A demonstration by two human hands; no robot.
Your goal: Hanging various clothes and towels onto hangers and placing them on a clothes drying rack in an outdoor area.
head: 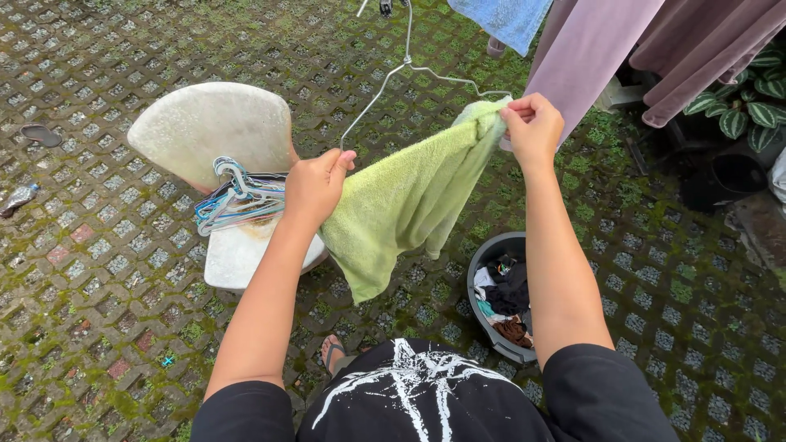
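Head view shows both hands up, holding a soft light green towel [401, 196] over a thin silver wire hanger [409, 78]. Left hand [315, 184] has its grip closed on one towel end by the hanger's low corner. Right hand [532, 127] pinches the other end at the hanger's far corner. Below sit a white plastic chair [209, 127] with a bunch of coloured hangers [241, 200] and a grey round laundry basket [479, 282].

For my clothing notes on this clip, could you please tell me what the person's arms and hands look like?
Both arms are bare from the short black sleeves down. The left hand and right hand wear no gloves, rings, watch or bracelet that I can see. The black T-shirt with a white angular print covers the chest.
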